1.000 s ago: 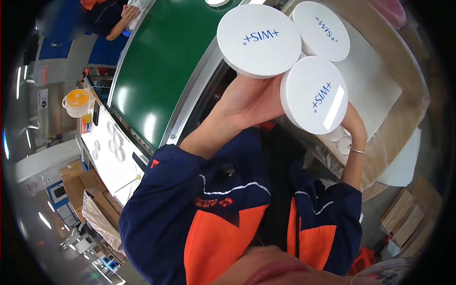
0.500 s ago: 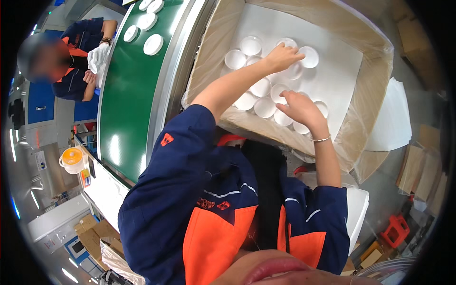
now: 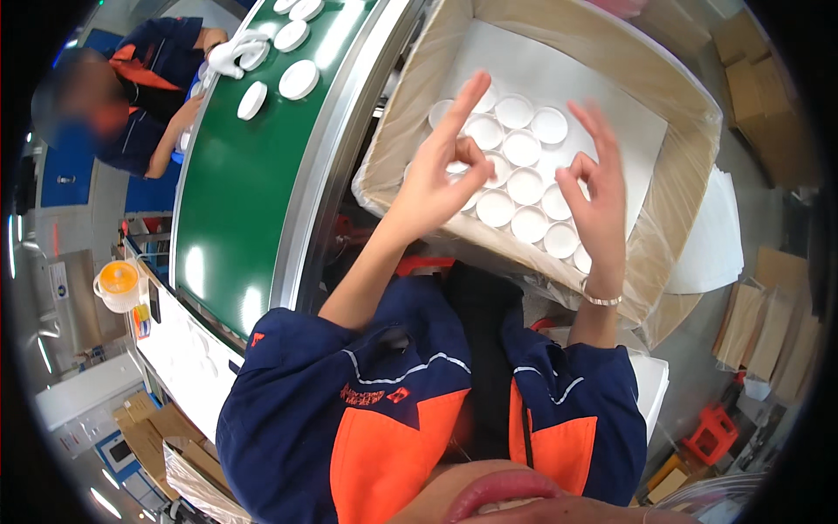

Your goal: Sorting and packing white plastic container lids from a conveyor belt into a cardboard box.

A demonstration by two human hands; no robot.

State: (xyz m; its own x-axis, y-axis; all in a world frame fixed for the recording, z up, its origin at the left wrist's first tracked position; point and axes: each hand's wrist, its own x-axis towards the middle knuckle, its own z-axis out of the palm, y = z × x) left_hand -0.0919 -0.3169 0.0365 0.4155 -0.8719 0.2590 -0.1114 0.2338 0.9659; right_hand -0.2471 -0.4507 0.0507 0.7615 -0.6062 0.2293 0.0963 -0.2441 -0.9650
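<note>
White discs (image 3: 522, 148) fill part of the upper-right carton (image 3: 690, 122); left hand (image 3: 432, 183) and right hand (image 3: 602, 208) hover above, empty, half-curled.

Left hand (image 3: 438, 179) and right hand (image 3: 601, 201) now lifted above round white pieces (image 3: 522, 148)

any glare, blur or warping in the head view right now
Head view: bright glare patches on the green belt; head view: the right grip has smeared raised fingers, probably motion blur; head view: the metal rail bows, consistent with fisheye distortion, and the corners go black.
</note>
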